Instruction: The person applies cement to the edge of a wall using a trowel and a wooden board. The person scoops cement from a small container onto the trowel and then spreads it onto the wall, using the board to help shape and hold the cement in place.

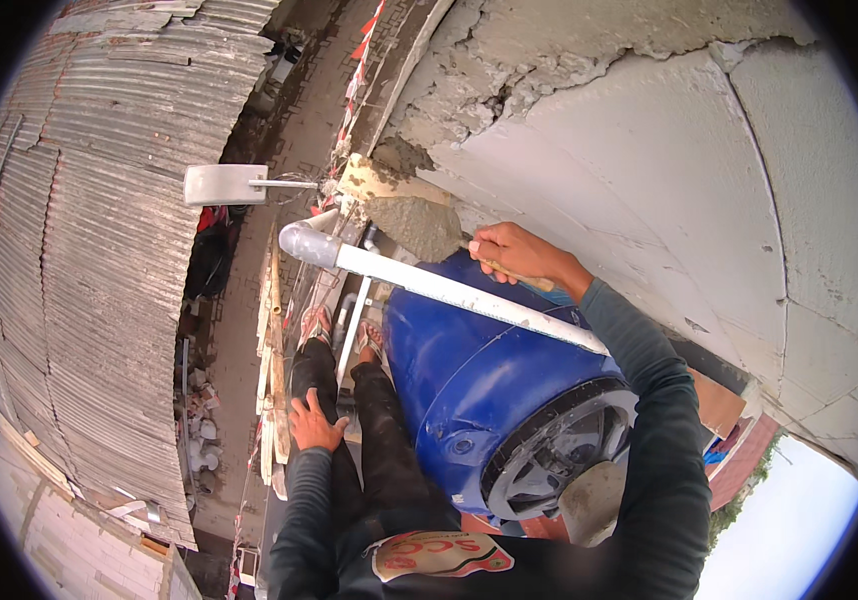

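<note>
My right hand (519, 255) is closed round the wooden handle of a trowel (417, 225), whose blade is coated with grey mortar. The blade lies close to the foot of the white wall (609, 170), beside a pale yellow, mortar-spotted piece (364, 180) whose kind I cannot make out. Just below that hand a white pipe (469, 297) with a grey elbow (309, 244) crosses over a large blue tank (469, 360). My left hand (317, 422) rests on my left leg, fingers spread, holding nothing.
A ridged black lid (559, 450) tops the tank at my right. Wooden poles (271, 370) run along the left edge. Beyond them a lane (299, 130) lies far below, with red-white tape (357, 75), a lamp (226, 185) and a corrugated roof (119, 250).
</note>
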`<control>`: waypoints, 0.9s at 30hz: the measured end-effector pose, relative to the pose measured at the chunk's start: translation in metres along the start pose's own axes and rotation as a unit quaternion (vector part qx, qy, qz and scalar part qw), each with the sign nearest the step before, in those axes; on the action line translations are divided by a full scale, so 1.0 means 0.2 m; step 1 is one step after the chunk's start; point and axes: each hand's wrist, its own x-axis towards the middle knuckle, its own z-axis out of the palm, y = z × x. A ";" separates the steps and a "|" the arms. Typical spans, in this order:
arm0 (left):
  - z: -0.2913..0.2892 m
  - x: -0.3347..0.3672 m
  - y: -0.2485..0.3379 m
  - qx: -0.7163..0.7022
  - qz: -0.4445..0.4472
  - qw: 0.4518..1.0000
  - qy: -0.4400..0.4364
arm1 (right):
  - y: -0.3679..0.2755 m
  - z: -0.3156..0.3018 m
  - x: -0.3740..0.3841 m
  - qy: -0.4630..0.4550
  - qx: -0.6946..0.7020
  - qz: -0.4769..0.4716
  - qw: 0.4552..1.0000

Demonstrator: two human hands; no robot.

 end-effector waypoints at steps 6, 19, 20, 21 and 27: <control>-0.02 0.04 -0.04 -0.060 -0.047 0.997 -0.002 | 0.00 0.00 0.22 -0.094 0.105 0.037 0.989; 0.01 0.08 0.01 -0.055 -0.043 0.998 -0.001 | -0.21 -0.22 -0.24 0.073 0.181 -0.039 0.980; 0.01 0.08 0.01 -0.056 -0.040 0.998 -0.002 | -0.17 -0.20 -0.15 0.052 0.141 -0.027 0.988; 0.01 0.09 0.00 -0.058 -0.039 0.998 -0.002 | -0.12 -0.18 -0.03 0.031 0.100 -0.018 0.994; 0.02 0.08 0.00 -0.068 -0.027 0.997 0.018 | 0.09 -0.08 0.32 0.077 -0.005 -0.039 0.996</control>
